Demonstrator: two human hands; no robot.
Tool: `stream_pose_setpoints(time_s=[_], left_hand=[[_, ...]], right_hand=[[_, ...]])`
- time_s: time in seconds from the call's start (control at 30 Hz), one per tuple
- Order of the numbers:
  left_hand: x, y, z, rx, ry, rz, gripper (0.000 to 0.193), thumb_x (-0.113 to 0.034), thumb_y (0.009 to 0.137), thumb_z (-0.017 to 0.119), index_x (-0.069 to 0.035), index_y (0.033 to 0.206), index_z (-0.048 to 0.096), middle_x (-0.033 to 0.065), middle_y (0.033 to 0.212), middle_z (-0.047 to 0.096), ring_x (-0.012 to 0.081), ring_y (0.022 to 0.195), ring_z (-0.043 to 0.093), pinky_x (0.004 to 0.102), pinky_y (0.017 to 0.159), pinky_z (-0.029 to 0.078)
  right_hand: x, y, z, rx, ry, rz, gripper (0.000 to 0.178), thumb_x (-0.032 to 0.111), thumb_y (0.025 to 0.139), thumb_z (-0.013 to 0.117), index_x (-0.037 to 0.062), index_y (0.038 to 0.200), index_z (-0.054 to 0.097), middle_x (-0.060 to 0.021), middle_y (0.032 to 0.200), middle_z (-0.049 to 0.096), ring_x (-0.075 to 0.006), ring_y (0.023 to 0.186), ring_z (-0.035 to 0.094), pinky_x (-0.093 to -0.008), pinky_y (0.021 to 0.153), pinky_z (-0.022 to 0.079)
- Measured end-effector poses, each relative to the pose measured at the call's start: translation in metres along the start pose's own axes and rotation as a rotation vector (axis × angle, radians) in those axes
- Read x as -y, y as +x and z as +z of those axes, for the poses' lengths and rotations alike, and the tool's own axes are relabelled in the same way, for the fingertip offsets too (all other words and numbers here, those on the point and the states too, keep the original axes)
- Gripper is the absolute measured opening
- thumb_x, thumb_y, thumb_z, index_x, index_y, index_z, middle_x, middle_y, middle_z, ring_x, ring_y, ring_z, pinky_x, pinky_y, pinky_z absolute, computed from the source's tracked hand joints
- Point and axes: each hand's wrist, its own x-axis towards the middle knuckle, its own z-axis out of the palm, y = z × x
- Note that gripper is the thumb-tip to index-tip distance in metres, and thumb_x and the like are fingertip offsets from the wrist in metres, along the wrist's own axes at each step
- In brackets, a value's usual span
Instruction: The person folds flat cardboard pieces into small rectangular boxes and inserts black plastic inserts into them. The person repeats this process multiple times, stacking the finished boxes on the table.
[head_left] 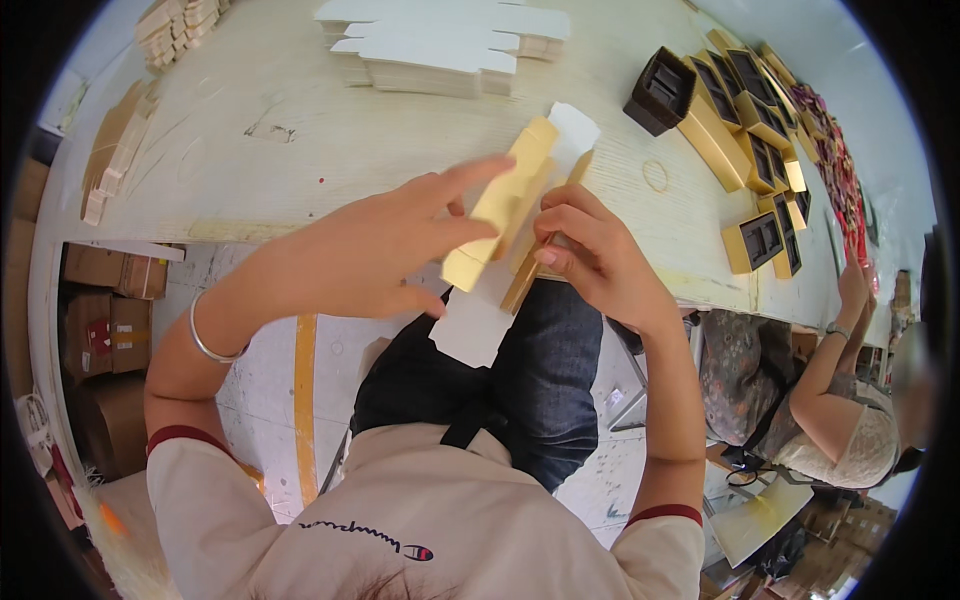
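Observation:
A long gold-and-white folding carton (500,210) is partly opened out in front of me, tilted over the table's front edge, its gold panels raised and its white end flap hanging above my lap. My right hand (595,250) pinches the right-hand gold panel between thumb and curled fingers. On the other side, my left hand (390,240) has its fingers spread beside and over the left gold panel. Whether those fingertips touch the panel I cannot tell.
Flat white carton blanks (430,60) are stacked at the back. Finished gold boxes with dark inserts (755,120) cluster at the right, by a dark brown tray (662,90). More blanks (120,150) lie far left. A co-worker (840,410) sits at the right.

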Motion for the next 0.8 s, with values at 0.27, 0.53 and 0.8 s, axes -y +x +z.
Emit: stream_pose_setpoints(time_s=[0.27,0.53,0.8], left_hand=[[0.032,0.002,0.038,-0.308,0.067,0.214,0.027,-0.016,0.066,0.081,-0.004,0.086,0.066,0.0060,0.098,0.063,0.0218,0.078,0.058,0.0309,0.068,0.050],[0.001,0.023,0.034,-0.224,-0.191,-0.097,0.028,-0.008,0.070,0.079,-0.003,0.091,0.060,0.0061,0.083,0.058,0.0200,0.071,0.058,0.0290,0.060,0.048],[-0.009,0.025,0.034,-0.174,-0.262,-0.150,0.024,-0.003,0.074,0.076,-0.001,0.090,0.059,0.0067,0.084,0.058,0.0189,0.066,0.057,0.0292,0.058,0.047]], right_hand=[[0.011,-0.012,-0.004,0.117,-0.010,-0.123,0.024,-0.003,0.078,0.070,0.0033,0.100,0.065,-0.0111,0.105,0.055,-0.0264,0.092,0.057,-0.0339,0.080,0.048],[0.011,0.006,0.006,0.085,-0.250,-0.148,0.023,0.002,0.070,0.076,0.0021,0.084,0.058,-0.0099,0.083,0.052,-0.0282,0.080,0.053,-0.0367,0.068,0.045],[0.011,-0.007,0.012,-0.001,0.049,0.129,0.017,-0.003,0.073,0.069,0.0015,0.078,0.054,-0.0115,0.086,0.052,-0.0301,0.076,0.053,-0.0353,0.066,0.046]])
